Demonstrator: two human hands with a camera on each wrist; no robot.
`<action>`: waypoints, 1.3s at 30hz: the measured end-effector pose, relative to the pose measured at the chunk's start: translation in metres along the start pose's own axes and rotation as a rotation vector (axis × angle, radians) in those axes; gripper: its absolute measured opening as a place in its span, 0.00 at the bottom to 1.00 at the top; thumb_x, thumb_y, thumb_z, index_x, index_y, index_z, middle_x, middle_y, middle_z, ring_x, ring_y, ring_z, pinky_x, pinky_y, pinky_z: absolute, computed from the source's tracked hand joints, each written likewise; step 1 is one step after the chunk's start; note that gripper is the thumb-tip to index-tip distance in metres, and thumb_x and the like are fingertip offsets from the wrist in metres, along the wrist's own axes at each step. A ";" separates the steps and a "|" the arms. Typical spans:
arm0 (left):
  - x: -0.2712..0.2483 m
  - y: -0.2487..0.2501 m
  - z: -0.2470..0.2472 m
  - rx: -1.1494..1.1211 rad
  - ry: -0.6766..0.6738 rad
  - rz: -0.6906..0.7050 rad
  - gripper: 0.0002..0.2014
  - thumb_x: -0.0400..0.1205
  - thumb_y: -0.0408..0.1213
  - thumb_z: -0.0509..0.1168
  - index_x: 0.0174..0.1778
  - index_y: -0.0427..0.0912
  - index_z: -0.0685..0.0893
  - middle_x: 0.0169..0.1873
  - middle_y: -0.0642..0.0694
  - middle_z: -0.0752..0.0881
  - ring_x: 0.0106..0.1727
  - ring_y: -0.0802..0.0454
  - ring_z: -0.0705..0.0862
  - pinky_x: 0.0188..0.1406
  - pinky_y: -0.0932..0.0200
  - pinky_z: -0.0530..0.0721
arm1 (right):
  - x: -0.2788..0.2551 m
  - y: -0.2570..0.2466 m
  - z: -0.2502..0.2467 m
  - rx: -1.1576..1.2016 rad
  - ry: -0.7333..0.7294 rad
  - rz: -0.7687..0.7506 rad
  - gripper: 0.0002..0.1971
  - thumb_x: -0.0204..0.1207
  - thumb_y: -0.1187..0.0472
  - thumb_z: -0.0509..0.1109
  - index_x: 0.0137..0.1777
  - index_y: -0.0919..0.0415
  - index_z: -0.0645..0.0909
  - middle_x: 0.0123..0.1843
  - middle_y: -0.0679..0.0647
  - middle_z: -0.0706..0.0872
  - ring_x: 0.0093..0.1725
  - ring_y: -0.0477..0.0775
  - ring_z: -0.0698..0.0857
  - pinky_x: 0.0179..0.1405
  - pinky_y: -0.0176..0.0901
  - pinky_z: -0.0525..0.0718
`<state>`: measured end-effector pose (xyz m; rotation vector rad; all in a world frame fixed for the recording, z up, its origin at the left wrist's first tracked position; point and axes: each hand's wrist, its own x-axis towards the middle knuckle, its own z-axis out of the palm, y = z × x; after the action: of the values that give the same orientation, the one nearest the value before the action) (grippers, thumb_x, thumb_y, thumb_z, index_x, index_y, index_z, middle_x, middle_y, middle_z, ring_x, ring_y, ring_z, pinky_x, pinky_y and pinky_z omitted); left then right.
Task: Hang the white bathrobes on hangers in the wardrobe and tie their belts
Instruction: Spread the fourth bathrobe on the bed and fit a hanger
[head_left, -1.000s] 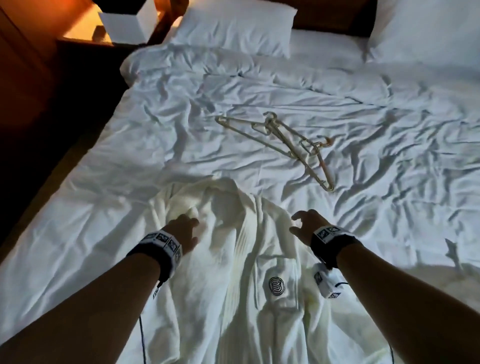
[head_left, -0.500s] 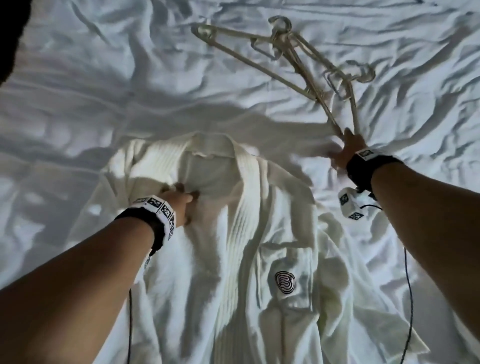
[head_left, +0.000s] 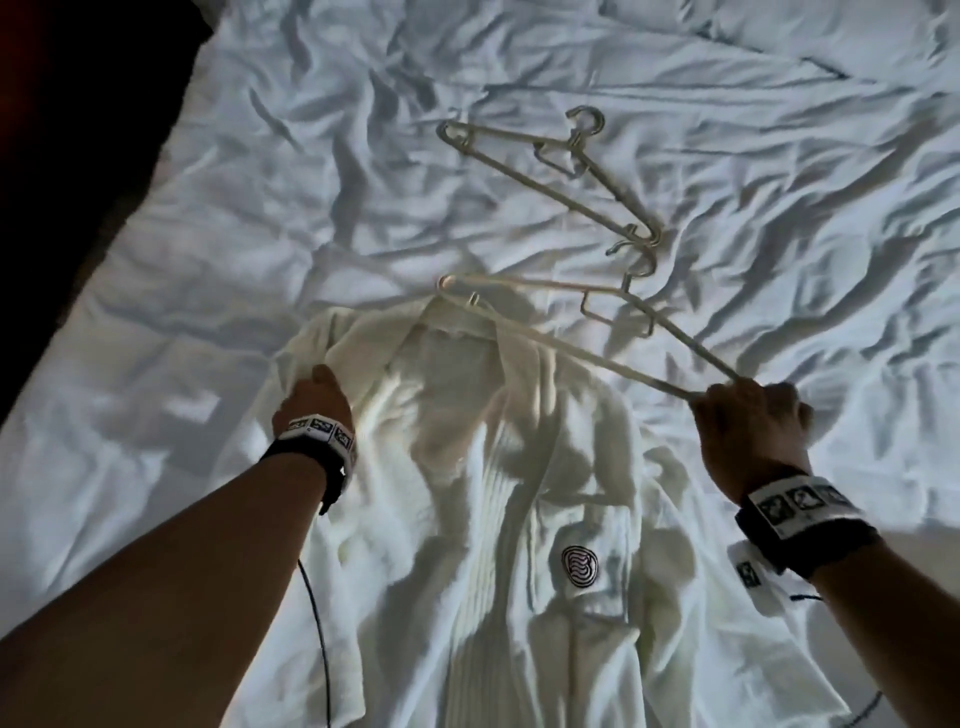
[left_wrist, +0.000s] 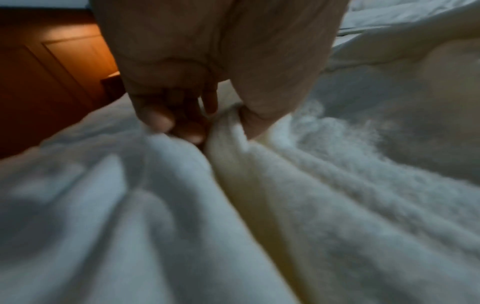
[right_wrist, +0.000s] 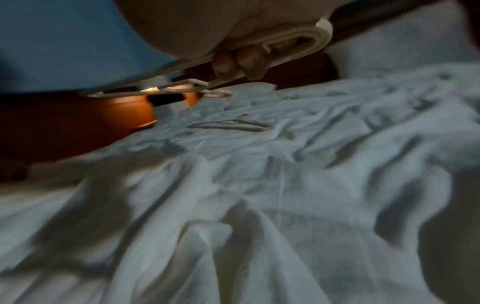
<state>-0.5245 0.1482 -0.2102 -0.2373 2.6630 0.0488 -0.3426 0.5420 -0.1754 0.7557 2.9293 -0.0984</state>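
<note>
A white bathrobe (head_left: 519, 545) with a round chest logo lies face up on the bed, collar toward the far side. My left hand (head_left: 311, 395) pinches a fold of the robe (left_wrist: 233, 127) at its left shoulder, thumb on one side and fingers on the other. My right hand (head_left: 748, 415) grips one end of a cream plastic hanger (head_left: 571, 343), held above the robe's collar with its far tip over the left shoulder. The right wrist view shows fingers (right_wrist: 239, 59) curled round the hanger's end (right_wrist: 298, 45). A second hanger (head_left: 545, 171) lies flat on the sheet farther away.
The rumpled white bedsheet (head_left: 260, 208) surrounds the robe on all sides. The bed's left edge (head_left: 104, 249) drops into a dark gap. Orange-lit wooden panelling (left_wrist: 52, 72) stands beyond that edge. A cable (head_left: 317, 623) hangs from my left wrist.
My right hand took one hanger off the sheet and lifted it back over the robe's collar; the other hanger stayed. My left hand shifted to the robe's left shoulder and gathered cloth.
</note>
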 end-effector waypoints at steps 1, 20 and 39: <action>0.003 -0.006 -0.007 -0.025 -0.001 0.028 0.16 0.85 0.38 0.53 0.69 0.39 0.70 0.66 0.33 0.77 0.65 0.31 0.80 0.65 0.40 0.78 | -0.007 -0.004 0.001 -0.040 0.017 -0.092 0.22 0.83 0.44 0.52 0.38 0.56 0.81 0.46 0.56 0.84 0.53 0.66 0.72 0.54 0.58 0.67; -0.010 0.013 0.008 0.189 -0.077 0.790 0.16 0.73 0.32 0.61 0.56 0.47 0.75 0.52 0.46 0.75 0.53 0.42 0.78 0.45 0.49 0.81 | -0.033 -0.177 0.060 -0.041 -0.427 -0.339 0.16 0.84 0.45 0.55 0.61 0.49 0.81 0.66 0.51 0.76 0.68 0.61 0.70 0.66 0.62 0.68; 0.028 0.004 0.022 0.556 -0.074 0.861 0.36 0.78 0.65 0.46 0.82 0.68 0.42 0.73 0.43 0.70 0.71 0.43 0.67 0.67 0.46 0.66 | -0.048 -0.201 0.090 -0.105 -0.366 -0.515 0.29 0.57 0.50 0.77 0.62 0.49 0.82 0.59 0.55 0.80 0.53 0.61 0.84 0.53 0.57 0.82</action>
<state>-0.5402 0.1494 -0.2428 1.0497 2.3823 -0.3906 -0.3898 0.3348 -0.2517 -0.0460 2.6689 -0.1107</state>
